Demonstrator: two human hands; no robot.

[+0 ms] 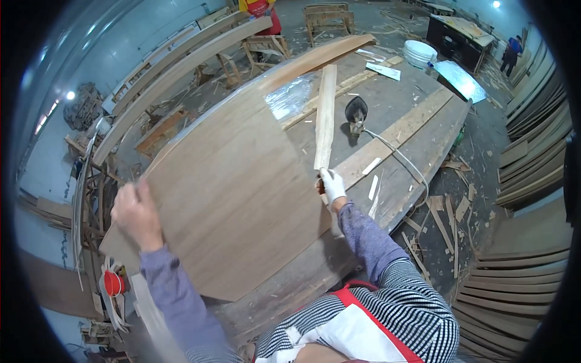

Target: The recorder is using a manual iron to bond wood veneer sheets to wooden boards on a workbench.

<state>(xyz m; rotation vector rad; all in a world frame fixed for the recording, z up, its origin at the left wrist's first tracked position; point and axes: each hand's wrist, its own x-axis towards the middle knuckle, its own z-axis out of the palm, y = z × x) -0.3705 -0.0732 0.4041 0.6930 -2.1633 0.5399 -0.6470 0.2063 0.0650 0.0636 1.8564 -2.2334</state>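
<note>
The left hand is up on the left edge of a big plywood sheet, fingers curled over that edge and gripping it, bare skin, purple sleeve below. The sheet stands tilted across the workbench, broad and pale brown, its far end curving away toward the top of the view. Over on the other side, the right hand, in a white glove, is closed around the lower end of a long narrow wooden strip. That strip rises nearly straight up from the fist, running along the right edge of the sheet. Just beyond the strip, a dark power tool sits on the bench, its white cable trailing down toward the bench edge. Offcuts litter the floor to the right, and curved boards are stacked beside them.
</note>
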